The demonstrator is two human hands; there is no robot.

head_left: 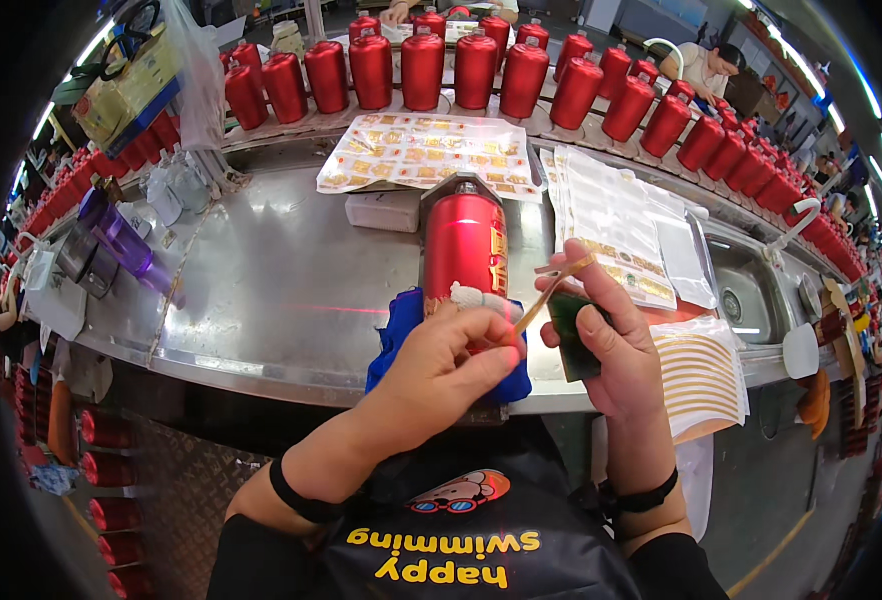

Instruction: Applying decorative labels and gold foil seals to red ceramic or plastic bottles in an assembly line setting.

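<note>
A glossy red bottle (pixel 461 235) with gold markings along its right side lies in a dark cradle in front of me, its neck pointing away. My left hand (pixel 441 365) is closed in a pinch on the lower end of a thin gold strip (pixel 538 309), just over the bottle's near end. The strip curves up to my right hand (pixel 616 345), where its other end touches the fingertips. That hand is also closed around a dark green flat piece (pixel 573 335). Something white (pixel 481 298), perhaps a finger cover, shows by my left fingers.
A blue cloth (pixel 396 335) is bunched under the bottle's near end. Sticker sheets (pixel 431 150) lie beyond it; a sheet of curved gold strips (pixel 706 375) is at right. Many red bottles (pixel 422 72) line the far conveyor. A sink (pixel 746 295) stands right, a purple tumbler (pixel 116 235) left.
</note>
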